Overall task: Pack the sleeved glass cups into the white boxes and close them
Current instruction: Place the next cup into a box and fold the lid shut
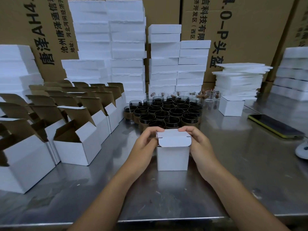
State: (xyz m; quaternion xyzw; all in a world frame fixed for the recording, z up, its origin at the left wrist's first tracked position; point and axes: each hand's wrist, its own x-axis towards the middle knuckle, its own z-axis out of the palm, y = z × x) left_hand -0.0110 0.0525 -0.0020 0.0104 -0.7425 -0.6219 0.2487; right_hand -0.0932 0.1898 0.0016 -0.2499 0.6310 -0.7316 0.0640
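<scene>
A small white cardboard box stands upright on the scratched stainless-steel tabletop, near the front edge and directly between the two hands. The left hand grips the box's upper left corner, thumb toward the camera and fingers curled over the back of the lid. The right hand mirrors it on the upper right corner, fingertips resting on the far edge of the lid. The box's white lid flap is folded down over the opening, its rounded tuck tab hanging in front of the front wall (not tucked inside). What the box contains cannot be seen.

Just behind the box and the hands sits a tight cluster of dark glass cups with brown sleeves, standing upright with their mouths up. A few clear glass cups stand beyond them to the right. To the left, rows of open white cardboard boxes with brown interiors stand with their lids raised. A closed small white box sits to the right of the cups, well apart from the hands. Farther right a black phone in a yellow-green case lies flat. Tall stacks of white foam blocks rise at the back against large brown printed cartons.
</scene>
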